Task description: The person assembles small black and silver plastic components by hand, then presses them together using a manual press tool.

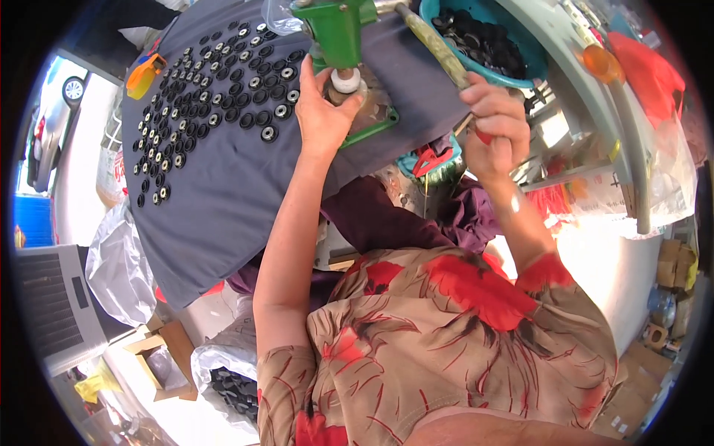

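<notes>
A green hand press (pixel 335 37) stands at the far edge of the cloth-covered table. Its ram comes down onto a white round piece (pixel 346 80) above a metal base plate. My left hand (pixel 325 111) is at the ram, thumb and forefinger spread to either side; the thumb tip is close against the white piece, and the other fingers are partly hidden. My right hand (pixel 497 126) is closed round the lower end of the press lever (pixel 435 46), which looks wrapped in worn yellowish material. A bit of red shows under the right palm.
Many small black round parts (pixel 242 100), some with metal centres, lie across the grey cloth (pixel 223 230). A teal basin (pixel 532 63) of black parts is beyond the lever. An orange-yellow tool (pixel 145 76) lies far left. A bag (pixel 223 360) with black pieces stands below left.
</notes>
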A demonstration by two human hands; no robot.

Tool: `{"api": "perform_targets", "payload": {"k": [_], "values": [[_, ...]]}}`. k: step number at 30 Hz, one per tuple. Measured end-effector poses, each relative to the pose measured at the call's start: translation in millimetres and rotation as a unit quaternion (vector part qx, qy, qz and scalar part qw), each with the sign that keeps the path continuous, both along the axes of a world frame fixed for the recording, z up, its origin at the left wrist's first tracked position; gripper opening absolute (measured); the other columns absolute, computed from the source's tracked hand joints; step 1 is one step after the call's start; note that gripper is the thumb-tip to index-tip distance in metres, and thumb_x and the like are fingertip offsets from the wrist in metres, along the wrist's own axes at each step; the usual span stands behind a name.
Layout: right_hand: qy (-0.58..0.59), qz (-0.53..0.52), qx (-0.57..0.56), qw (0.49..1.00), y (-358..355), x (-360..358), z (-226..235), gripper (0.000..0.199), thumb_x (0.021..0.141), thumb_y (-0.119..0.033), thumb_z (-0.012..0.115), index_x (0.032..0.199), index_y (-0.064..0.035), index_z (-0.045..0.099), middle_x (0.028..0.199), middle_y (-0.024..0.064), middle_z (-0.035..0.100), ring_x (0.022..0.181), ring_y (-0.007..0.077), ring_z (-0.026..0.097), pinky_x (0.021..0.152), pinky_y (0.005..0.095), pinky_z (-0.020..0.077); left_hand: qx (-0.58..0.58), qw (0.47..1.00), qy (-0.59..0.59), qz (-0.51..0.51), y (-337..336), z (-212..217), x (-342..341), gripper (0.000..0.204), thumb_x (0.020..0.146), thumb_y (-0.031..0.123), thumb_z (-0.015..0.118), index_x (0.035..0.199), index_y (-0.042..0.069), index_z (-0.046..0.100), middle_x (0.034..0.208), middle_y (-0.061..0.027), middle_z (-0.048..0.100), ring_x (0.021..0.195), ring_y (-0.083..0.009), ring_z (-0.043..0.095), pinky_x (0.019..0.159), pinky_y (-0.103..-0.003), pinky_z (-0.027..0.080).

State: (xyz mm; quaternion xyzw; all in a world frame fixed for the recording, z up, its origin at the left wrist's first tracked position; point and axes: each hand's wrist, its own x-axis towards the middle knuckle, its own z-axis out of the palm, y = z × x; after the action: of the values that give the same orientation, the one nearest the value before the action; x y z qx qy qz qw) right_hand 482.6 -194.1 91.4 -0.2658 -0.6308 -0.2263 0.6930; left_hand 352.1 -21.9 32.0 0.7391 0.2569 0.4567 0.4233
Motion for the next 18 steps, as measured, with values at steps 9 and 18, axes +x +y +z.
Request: {"api": "perform_targets", "payload": {"k": [9,18], "values": [[-0.017,-0.010,-0.133,0.991,-4.6,11.3,59.2,0.033,0.100,-0.027,0.040,0.089,0.0020,0.051,0.090,0.0185,0.055,0.087,0.0339,0.060,0.093,0.0567,0.0457,-0.037,0.997,-0.056,-0.030,14.3,-17.9,1.8,0.087,0.068,0.009,0.078,0.143,0.002,0.034,0.109,-0.0174,0.069,0.098,-0.0244,0.068,0.085,-0.032,0.051],[0.177,0.064,-0.065,0.980,106.4,25.7,184.9,0.023,0.098,-0.021,0.048,0.087,-0.0026,0.056,0.068,0.0039,0.054,0.057,0.0113,0.052,0.052,0.0256,0.0445,-0.157,0.983,0.027,0.091,-23.1,44.5,-193.5,0.030,0.079,0.003,0.073,0.108,-0.004,0.068,0.095,-0.0039,0.068,0.083,-0.0090,0.061,0.076,-0.021,0.048]]}}
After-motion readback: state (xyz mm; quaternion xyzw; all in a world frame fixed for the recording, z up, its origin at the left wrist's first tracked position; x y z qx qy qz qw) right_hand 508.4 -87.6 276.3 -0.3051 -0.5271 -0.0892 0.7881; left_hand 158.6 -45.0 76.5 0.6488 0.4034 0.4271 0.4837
